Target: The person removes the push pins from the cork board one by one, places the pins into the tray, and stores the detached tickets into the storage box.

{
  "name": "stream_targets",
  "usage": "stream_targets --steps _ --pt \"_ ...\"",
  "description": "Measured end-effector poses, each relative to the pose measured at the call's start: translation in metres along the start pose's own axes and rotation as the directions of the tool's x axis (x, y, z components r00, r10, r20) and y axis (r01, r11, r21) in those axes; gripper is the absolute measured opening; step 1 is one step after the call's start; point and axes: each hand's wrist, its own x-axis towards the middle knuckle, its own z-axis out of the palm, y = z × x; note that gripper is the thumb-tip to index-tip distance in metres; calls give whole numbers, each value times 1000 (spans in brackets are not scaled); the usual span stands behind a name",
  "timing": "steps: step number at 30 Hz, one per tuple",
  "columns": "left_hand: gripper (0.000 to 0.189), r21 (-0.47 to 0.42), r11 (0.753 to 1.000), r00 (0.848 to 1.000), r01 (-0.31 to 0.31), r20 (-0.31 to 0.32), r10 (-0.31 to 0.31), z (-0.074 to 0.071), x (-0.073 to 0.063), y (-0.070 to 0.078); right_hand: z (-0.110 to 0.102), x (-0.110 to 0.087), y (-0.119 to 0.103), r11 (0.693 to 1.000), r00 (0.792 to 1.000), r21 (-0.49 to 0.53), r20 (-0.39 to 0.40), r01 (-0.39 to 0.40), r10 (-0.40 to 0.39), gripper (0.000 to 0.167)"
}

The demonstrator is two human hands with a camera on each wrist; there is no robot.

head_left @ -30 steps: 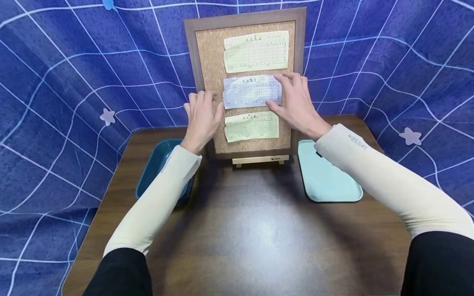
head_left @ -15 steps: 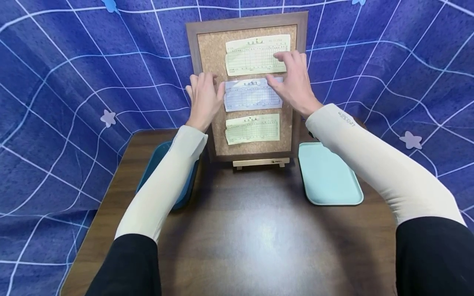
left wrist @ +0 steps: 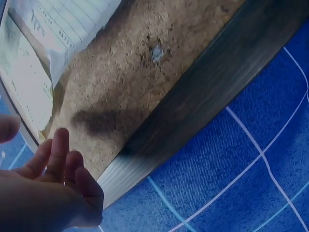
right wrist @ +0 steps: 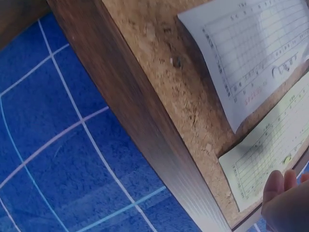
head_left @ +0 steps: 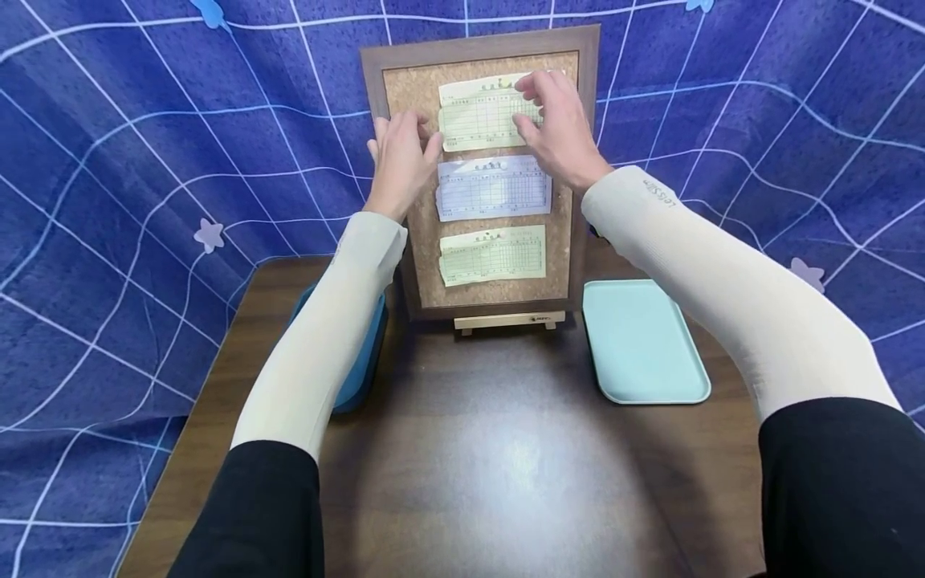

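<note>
A framed corkboard [head_left: 506, 291] stands upright, bearing three printed slips one above another. The top slip [head_left: 470, 120] and bottom slip [head_left: 491, 255] are pale green; the middle slip [head_left: 491, 189] is bluish. My right hand [head_left: 562, 132] is over the right part of the top slip, thumb and fingers bent and apart, hiding its right end. Left of that slip, my left hand [head_left: 403, 160] has its thumb near the slip's left edge and its fingers over the cork and frame. In the left wrist view, the left hand [left wrist: 58, 193] holds nothing.
A small wooden stand [head_left: 509, 320] supports the board on the brown table [head_left: 506, 449]. To the left, a blue bin [head_left: 367, 361] is partly hidden by my left sleeve. A mint tray [head_left: 646, 345] lies to the right. Blue curtain hangs behind.
Both hands have moved up the board. The right hand has gone from the middle slip to the top slip, also shifting slightly left. The slips stay in place.
</note>
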Motion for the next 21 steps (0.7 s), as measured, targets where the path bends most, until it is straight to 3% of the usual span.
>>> stream_targets --steps 3,10,14,21 --pt "39 6 1000 999 9 41 -9 -1 5 2 -1 6 0 1000 999 -28 36 -5 6 34" --pt "36 41 999 997 29 74 -32 -4 19 9 -1 23 -2 992 996 -109 75 65 -57 33" --pt "39 54 998 992 43 114 -49 -6 27 16 -1 31 -5 989 995 -141 92 37 -25 34" --pt "31 51 997 990 49 129 -55 -7 37 25 1 41 -11 983 993 -185 110 -15 36 32"
